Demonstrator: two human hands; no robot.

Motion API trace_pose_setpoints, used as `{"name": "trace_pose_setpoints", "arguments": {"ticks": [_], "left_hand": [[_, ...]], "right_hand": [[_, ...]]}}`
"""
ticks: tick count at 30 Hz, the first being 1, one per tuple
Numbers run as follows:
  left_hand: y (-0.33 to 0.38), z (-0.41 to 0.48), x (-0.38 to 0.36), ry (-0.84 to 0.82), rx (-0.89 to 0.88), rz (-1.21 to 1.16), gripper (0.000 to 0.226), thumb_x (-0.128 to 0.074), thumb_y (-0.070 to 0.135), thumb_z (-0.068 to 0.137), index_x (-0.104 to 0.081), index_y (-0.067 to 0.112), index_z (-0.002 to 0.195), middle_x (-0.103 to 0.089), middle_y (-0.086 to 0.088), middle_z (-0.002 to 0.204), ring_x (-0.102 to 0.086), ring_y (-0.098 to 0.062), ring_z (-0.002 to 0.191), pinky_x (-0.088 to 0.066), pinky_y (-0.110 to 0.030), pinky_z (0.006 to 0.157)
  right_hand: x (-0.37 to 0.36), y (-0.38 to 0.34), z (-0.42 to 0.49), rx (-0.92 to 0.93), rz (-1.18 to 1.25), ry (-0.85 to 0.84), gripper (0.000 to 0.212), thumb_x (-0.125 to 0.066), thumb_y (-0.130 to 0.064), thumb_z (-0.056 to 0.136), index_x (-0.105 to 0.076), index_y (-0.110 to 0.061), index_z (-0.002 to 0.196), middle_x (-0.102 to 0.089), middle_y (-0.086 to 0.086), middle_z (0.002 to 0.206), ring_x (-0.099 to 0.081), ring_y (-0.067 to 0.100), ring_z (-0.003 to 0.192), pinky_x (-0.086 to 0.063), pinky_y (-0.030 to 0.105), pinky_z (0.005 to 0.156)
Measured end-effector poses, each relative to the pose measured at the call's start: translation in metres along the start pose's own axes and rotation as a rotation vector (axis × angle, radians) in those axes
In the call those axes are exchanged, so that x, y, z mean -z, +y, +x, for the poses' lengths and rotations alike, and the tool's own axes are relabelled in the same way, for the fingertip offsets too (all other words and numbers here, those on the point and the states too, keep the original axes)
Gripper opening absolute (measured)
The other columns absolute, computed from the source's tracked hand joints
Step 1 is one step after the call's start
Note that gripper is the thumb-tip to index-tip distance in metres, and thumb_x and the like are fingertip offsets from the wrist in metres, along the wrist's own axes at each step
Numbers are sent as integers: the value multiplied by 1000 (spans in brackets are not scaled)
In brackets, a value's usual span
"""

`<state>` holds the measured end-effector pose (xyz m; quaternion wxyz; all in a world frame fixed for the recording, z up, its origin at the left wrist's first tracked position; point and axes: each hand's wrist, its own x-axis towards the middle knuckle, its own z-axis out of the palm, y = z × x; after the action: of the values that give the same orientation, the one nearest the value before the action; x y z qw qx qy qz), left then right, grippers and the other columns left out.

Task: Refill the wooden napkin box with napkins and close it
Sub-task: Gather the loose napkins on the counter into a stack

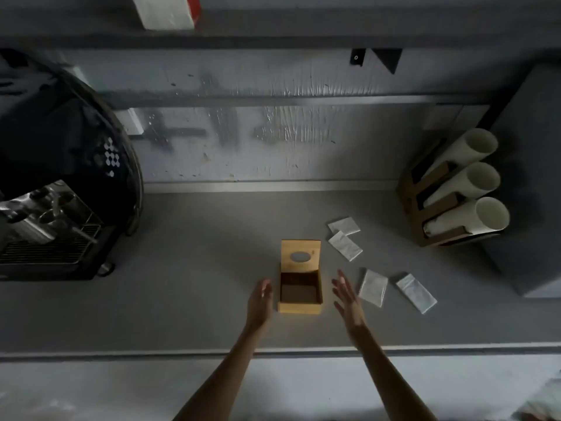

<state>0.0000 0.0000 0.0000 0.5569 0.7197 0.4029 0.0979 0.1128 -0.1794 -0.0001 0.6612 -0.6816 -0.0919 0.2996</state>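
The wooden box [300, 294] sits mid-counter, lid [300, 256] tipped up and nothing visible inside, between the left hand [260, 302] and right hand [346, 294], both spread and holding nothing; a careless knock could drop the lid before the loose napkins [372, 287] go in.

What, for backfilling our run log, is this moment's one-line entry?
light wooden napkin box: lid up, empty | four white folded napkins: grey counter, right of box | left hand: open | right hand: open
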Motion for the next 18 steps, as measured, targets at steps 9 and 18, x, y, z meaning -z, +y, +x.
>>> {"name": "trace_pose_setpoints", "arguments": {"ticks": [9,18], "left_hand": [[-68,46,-47,-100,169,-53,55,-39,56,83,-63,22,118,-66,-6,120,-62,-23,109,-50,-51,96],[-25,-44,-26,-154,55,206,21,-46,21,97,-66,31,98,-71,11,82,-63,-2,74,-45,-12,60]], "right_hand": [[-9,47,22,-230,24,-27,126,-31,-98,54,-19,-20,152,-23,3,159,-24,21,145,-19,44,119],[-4,51,-51,-284,-28,-16,72,-18,-66,92,-28,-23,149,-32,-9,151,-32,16,139,-25,42,114]]}}
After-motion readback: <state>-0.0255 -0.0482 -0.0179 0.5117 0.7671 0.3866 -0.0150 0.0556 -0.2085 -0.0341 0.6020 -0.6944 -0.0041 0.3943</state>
